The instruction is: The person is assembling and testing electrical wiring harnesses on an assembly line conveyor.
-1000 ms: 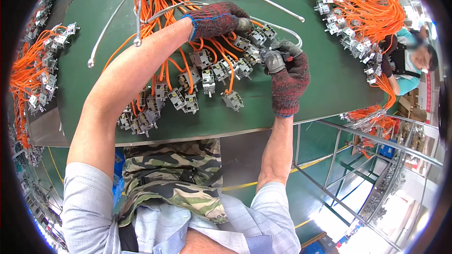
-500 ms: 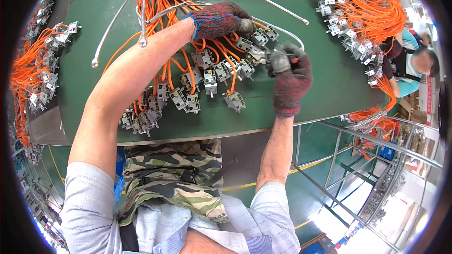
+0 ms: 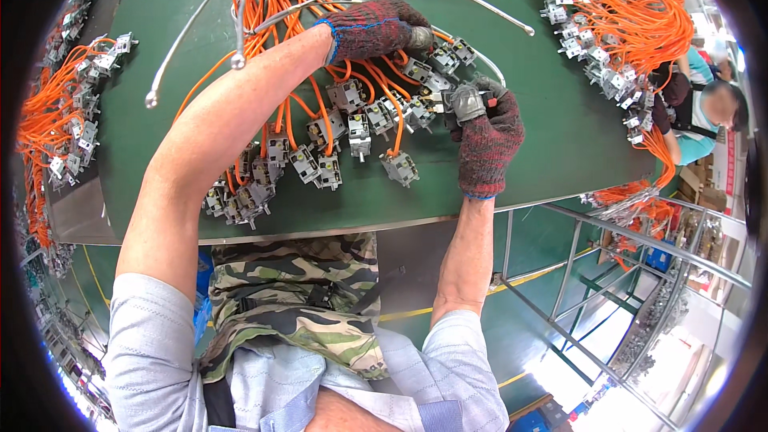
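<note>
Orange cables (image 3: 268, 8) fan out over the green table toward me, each ending in a grey metal block-shaped connector (image 3: 346, 96). My left hand (image 3: 376, 30), in a dark knitted glove with a worn grey thumb tip, is curled closed over some of these cables and a thin metal rod (image 3: 486, 62). My right hand (image 3: 490, 140), gloved alike, is closed beside the connectors at the right end of the bunch. Its thumb and fingers pinch a small dark thing at the outermost connector, mostly hidden by the glove.
Ball-tipped metal rods (image 3: 188, 44) spread from the top of the bunch. More cable bundles lie at left (image 3: 60, 104) and right (image 3: 640, 24). A person (image 3: 704, 116) works at the far right. The table edge (image 3: 400, 228) runs before me; a metal frame (image 3: 576, 232) stands below right.
My right hand has shifted slightly left, closer to the connectors. The metal rods have moved a little. My left hand stays nearly in place.
</note>
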`<state>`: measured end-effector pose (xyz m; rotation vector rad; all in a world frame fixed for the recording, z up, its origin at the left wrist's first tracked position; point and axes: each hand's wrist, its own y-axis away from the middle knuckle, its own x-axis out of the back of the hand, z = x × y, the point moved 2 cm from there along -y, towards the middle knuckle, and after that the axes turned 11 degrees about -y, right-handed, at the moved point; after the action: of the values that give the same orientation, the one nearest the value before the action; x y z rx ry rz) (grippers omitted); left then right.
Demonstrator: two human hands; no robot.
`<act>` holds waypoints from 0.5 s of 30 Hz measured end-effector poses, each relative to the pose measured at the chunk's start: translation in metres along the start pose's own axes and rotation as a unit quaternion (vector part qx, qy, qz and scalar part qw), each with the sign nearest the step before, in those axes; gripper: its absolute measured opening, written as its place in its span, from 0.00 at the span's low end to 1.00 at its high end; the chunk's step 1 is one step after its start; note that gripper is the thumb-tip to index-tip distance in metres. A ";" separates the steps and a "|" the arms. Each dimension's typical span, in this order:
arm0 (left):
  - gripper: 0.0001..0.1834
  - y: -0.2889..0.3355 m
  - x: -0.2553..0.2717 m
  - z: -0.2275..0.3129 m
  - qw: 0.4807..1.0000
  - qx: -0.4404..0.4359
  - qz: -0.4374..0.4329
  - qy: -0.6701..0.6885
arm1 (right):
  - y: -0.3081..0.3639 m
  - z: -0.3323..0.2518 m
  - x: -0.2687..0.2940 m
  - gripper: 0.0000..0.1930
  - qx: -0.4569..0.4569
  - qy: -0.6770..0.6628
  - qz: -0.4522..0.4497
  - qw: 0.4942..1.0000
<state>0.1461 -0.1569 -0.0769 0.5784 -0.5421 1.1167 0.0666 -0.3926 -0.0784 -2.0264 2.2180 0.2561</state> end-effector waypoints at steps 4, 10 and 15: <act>0.26 0.001 0.000 -0.005 1.000 -0.018 0.015 -0.014 | 0.000 0.001 -0.003 0.15 0.031 0.054 -0.006 0.998; 0.33 0.009 0.010 0.007 0.997 -0.042 0.014 -0.066 | 0.000 -0.008 -0.029 0.16 0.068 0.067 0.005 0.995; 0.32 0.020 0.017 0.021 0.999 0.020 0.007 -0.034 | -0.003 -0.014 -0.039 0.17 0.097 0.143 -0.006 0.985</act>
<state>0.1308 -0.1534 -0.0475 0.6497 -0.5836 1.1266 0.0738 -0.3584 -0.0567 -2.0784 2.2805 -0.2612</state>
